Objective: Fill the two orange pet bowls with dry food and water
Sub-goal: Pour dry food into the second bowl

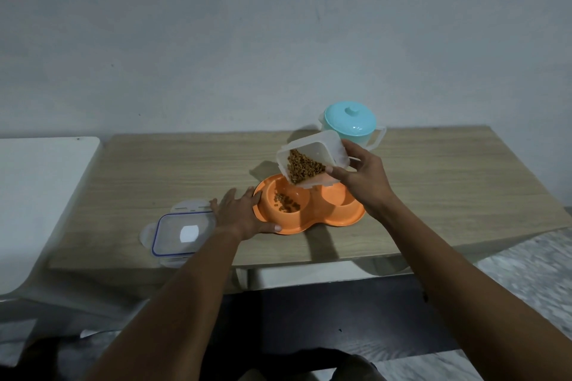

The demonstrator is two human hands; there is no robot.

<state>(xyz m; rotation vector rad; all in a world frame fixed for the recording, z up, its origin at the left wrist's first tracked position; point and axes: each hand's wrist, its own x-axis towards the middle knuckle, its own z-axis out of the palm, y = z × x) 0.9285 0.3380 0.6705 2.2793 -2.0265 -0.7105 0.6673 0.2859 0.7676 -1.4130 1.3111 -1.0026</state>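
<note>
1. Orange pet dish (312, 221): my landmark. It has two joined bowls and stands on the wooden table (148, 170).
2. Left bowl (271, 192): holds a small scatter of dry food (286, 203).
3. Right bowl (335, 198): partly hidden by my right hand; its orange inside shows.
4. Clear container (312, 145): held above the dish and tilted mouth-down over the left bowl, with more dry food heaped at its lower lip.
5. Right hand (362, 178): above the right bowl, with fingers and thumb wrapped round the container.
6. Left hand (243, 215): flat against the dish's left rim. Its fingers are straight, and the thumb lies along the near edge.
7. Container lid (182, 233): left of the dish, flat on the table beside my left hand.
8. Jug (351, 120): behind the dish, with its teal lid on.
</note>
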